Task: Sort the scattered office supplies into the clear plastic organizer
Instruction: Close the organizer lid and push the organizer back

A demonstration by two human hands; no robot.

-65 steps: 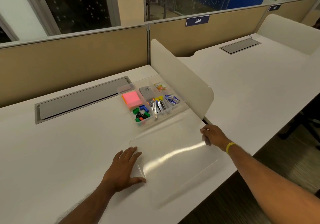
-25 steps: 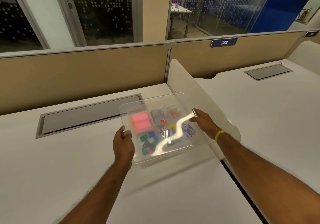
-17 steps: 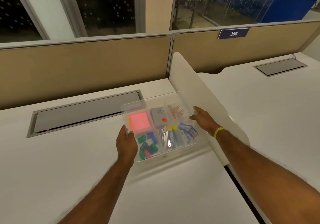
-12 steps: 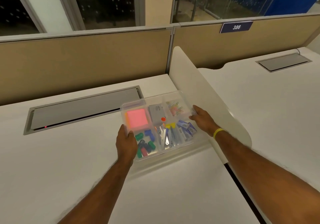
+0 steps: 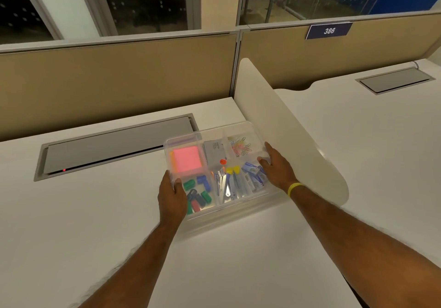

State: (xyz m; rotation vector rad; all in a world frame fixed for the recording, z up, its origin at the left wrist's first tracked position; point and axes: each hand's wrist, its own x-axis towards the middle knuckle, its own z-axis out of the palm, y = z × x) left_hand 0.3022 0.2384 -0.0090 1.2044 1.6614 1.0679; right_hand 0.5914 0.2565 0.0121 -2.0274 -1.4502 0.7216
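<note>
While the clear plastic compartmented organizer (image 5: 236,208) stands on the white desk (image 5: 95,212), just beside the rounded white divider panel (image 5: 286,140), its left edge is gripped by the left hand (image 5: 172,198), thumb on top | the right hand (image 5: 276,168) is laid on its right rim, fingers extended, nothing clasped | a pink sticky-note pad (image 5: 187,159) is seen inside.
</note>
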